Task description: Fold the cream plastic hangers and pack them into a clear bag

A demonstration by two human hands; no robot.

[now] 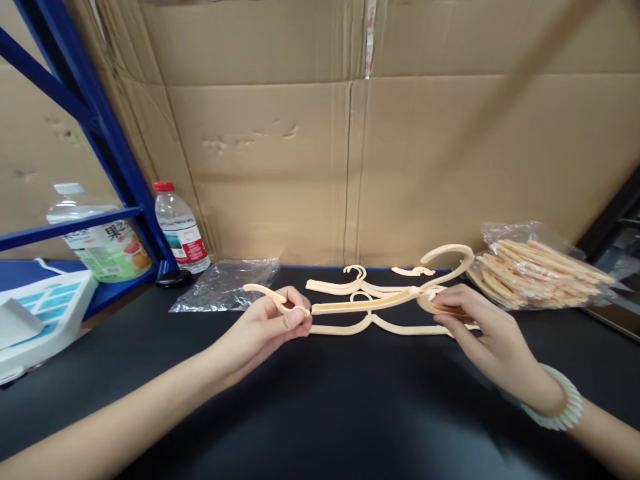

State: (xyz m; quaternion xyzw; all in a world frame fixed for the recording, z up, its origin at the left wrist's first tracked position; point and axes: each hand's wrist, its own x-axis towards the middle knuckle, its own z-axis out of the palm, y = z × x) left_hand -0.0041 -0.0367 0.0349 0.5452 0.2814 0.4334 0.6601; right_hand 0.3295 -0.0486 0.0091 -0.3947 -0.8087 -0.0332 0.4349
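Head view, left hand (273, 320) pinching curved hook piece (273, 298), right hand (480, 330) gripping smooth cream plastic hanger (370, 303), black tabletop (320, 413).

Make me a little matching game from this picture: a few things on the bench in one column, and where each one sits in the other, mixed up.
Things:
1. bag of hanger parts
2. small water bottle
3. empty clear bag
4. bead bracelet

Places:
A. standing upright by the blue rack post, far left
B. on the right hand's wrist
C. lying flat on the black table, left of the loose hangers
D. at the table's far right, against the cardboard

Pairs: 1-D, 2-A, 3-C, 4-B

The left hand and right hand each pinch an end of a cream hanger.
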